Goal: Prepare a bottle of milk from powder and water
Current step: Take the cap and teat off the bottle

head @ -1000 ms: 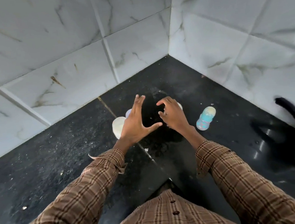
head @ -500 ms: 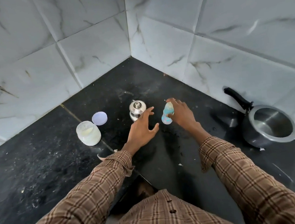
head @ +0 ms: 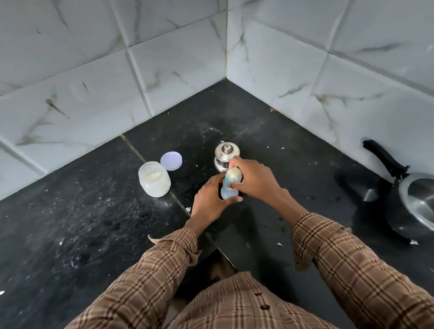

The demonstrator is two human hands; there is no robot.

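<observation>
A small pale blue baby bottle [head: 229, 188] with a cream-coloured top is held above the black counter between both hands. My left hand [head: 210, 201] wraps its lower body. My right hand [head: 254, 181] grips its upper part near the top. An open glass jar [head: 155, 182] of whitish powder stands to the left, its lilac lid [head: 171, 161] lying flat just behind it. A small steel pot with a knobbed lid [head: 225, 155] stands right behind the bottle, partly hidden by my right hand.
A dark pan with a steel inside and black handle [head: 431, 204] sits at the right against the wall. White marbled tile walls [head: 306, 54] meet in a corner behind the objects. The black counter [head: 82, 228] is speckled with crumbs and powder.
The view has swung right and down. My right hand picked the bottle up from the counter, and my left hand closed around its lower part; a second ago both hands were empty.
</observation>
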